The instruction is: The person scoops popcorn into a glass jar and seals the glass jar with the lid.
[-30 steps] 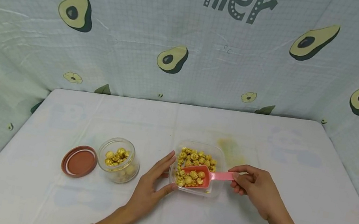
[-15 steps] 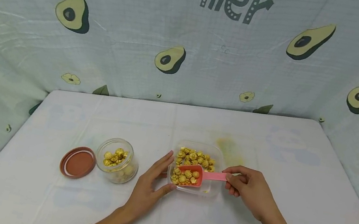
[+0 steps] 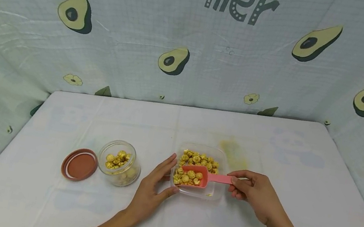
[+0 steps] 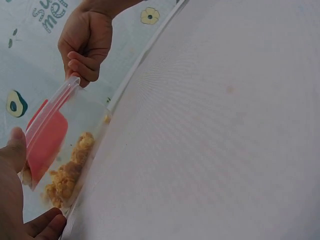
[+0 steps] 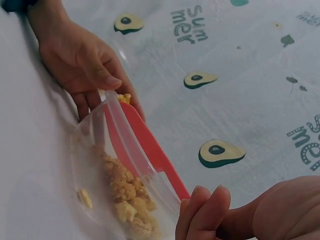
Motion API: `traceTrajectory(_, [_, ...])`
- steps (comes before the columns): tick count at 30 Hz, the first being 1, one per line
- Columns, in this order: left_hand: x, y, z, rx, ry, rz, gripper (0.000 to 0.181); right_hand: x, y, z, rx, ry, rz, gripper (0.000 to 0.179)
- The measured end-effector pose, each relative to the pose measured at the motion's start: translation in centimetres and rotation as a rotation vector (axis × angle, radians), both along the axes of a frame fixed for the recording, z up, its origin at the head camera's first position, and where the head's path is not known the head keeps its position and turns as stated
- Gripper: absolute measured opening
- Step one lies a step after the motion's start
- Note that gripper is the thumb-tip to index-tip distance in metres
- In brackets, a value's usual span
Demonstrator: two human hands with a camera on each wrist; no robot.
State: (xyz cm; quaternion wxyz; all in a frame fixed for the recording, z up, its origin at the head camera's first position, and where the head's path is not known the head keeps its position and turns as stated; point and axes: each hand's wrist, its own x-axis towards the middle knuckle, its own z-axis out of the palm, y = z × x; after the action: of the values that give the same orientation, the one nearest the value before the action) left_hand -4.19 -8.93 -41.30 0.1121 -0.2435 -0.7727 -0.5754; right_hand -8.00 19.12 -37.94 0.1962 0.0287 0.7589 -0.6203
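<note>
In the head view a clear plastic container (image 3: 213, 195) holds golden caramel popcorn (image 3: 196, 158). My left hand (image 3: 149, 193) grips its left end, thumb at the near corner and fingers along the side. The right wrist view shows that thumb (image 5: 111, 81) at the rim. My right hand (image 3: 252, 191) pinches the handle of a pink scoop (image 3: 219, 178) from the right. The scoop's bowl is loaded with popcorn and lies inside the container, near its left end. Through the clear wall in the left wrist view, the scoop (image 4: 47, 135) slants above more popcorn (image 4: 67, 175).
Left of the container stands an open glass jar (image 3: 135, 162) partly filled with popcorn. A reddish-brown lid (image 3: 80, 164) lies beside it. A white cloth covers the table (image 3: 113, 215), and an avocado-print sheet (image 3: 123, 50) hangs behind. A yellowish stain (image 3: 233, 153) marks the cloth behind the container.
My right hand has drawn the scoop left within the container, then lifted it slightly, its bowl now levelled. My left hand has stayed on the container.
</note>
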Motion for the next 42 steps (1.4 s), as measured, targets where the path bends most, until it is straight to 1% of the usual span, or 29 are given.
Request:
traceTrajectory(4, [0.0,0.0,0.0,-0.001,0.000,0.001,0.065,0.0,0.2,0.0,-0.016,-0.015,0.002,0.033])
traceTrajectory(8, [0.0,0.1,0.0,-0.004,-0.004,0.006,0.066,-0.1,0.3,0.0,-0.008,-0.013,0.001,0.033])
traceTrajectory(10, [0.0,0.1,0.0,-0.004,0.002,0.007,0.067,-0.1,0.4,0.1,0.010,0.007,-0.001,0.033])
traceTrajectory(17, [0.0,0.1,-0.1,-0.005,0.010,0.010,0.068,0.0,0.4,0.1,0.105,0.123,0.009,0.026])
traceTrajectory(26, [0.0,0.0,-0.3,-0.013,0.007,0.012,0.068,0.1,0.5,0.1,0.158,0.171,0.018,0.022])
traceTrajectory(30, [0.0,0.0,-0.2,-0.013,0.009,0.010,0.068,0.1,0.3,0.1,0.167,0.172,0.015,0.020])
traceTrajectory(36, [-0.1,-0.1,-0.1,-0.015,0.006,0.023,0.068,0.2,-0.6,-0.1,0.114,0.176,0.041,0.023])
traceTrajectory(42, [-0.1,0.1,-0.1,-0.007,0.001,0.015,0.067,0.2,-0.3,-0.1,0.070,0.106,0.008,0.027])
